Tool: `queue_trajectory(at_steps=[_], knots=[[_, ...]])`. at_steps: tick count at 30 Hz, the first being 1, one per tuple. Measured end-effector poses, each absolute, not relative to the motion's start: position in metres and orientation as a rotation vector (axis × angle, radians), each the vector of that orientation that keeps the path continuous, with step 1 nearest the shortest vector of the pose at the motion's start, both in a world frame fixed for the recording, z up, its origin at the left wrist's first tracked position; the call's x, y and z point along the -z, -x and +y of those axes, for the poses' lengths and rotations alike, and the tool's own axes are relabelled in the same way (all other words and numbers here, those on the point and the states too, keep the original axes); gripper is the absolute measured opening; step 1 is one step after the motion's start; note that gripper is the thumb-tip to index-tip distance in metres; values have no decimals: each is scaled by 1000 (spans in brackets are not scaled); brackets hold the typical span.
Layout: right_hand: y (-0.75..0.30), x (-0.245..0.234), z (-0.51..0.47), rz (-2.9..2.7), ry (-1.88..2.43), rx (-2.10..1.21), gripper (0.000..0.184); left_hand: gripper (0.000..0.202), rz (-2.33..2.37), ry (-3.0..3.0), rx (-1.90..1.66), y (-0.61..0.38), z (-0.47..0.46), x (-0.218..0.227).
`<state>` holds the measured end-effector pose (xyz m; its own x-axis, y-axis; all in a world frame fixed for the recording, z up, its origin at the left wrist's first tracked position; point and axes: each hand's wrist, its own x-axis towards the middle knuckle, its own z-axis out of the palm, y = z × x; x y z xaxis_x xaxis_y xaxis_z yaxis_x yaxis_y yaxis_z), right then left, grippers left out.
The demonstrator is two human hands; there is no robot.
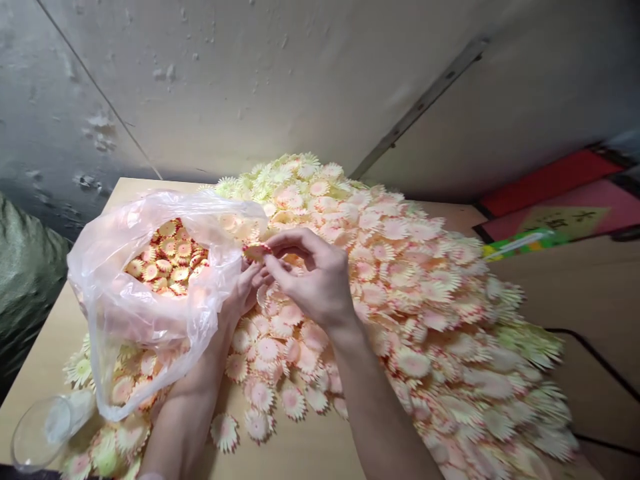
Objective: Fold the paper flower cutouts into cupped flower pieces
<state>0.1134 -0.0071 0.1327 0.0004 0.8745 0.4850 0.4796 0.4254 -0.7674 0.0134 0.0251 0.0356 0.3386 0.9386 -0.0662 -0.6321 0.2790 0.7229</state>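
My right hand (320, 277) is closed, thumb and forefinger pinching the edge of a small yellow flower piece with a red fringe (256, 251). My left hand (243, 291) is closed under the same piece from the other side; its fingers are partly hidden behind the right hand. Just left of both hands, a translucent plastic bag (150, 313) lies open, holding many small red-and-yellow flower pieces (173, 257). A large heap of pale pink and cream fringed petal discs (400, 267) spreads under and to the right of my hands.
The wooden table (50, 347) meets a grey wall (250, 80) at the back. A clear cup (43, 430) lies at the front left. A green sack (27, 280) stands beyond the left edge. Red boxes (555, 180) and a dark cable (600, 360) are on the right.
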Motion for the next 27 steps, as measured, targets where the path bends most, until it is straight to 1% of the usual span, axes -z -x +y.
queue_trajectory(at_steps=[2, 3, 6, 9, 13, 15, 17, 21, 24, 27], knots=[[-131, -122, -14, -1602, 1277, -286, 12, 52, 469, -635, -1167, -17, 25, -34], [-139, -117, -17, -1598, 1312, -225, 12, 51, 441, -627, -1195, -17, 25, -33], [-150, -102, -23, -1591, 1360, -237, 9, 42, 468, -699, -1162, -17, 27, -33], [-151, -97, -25, -1477, 1325, -493, 14, 37, 540, -702, -1159, -16, 28, -33], [-152, -104, -23, -1220, 1210, -948, 41, 38, 544, -693, -1140, -13, 28, -35], [-155, -107, -20, -1137, 1171, -1124, 50, 38, 533, -709, -1095, -11, 27, -37], [-157, -105, -15, -1070, 1125, -1276, 52, 39, 508, -713, -1042, -10, 27, -38], [-160, -92, 1, -959, 983, -1507, 49, 39, 465, -657, -993, -8, 28, -38], [-161, -88, 14, -960, 908, -1576, 46, 38, 487, -601, -1022, -10, 29, -38], [-162, -92, 22, -1029, 885, -1579, 48, 39, 504, -554, -1048, -13, 29, -40]])
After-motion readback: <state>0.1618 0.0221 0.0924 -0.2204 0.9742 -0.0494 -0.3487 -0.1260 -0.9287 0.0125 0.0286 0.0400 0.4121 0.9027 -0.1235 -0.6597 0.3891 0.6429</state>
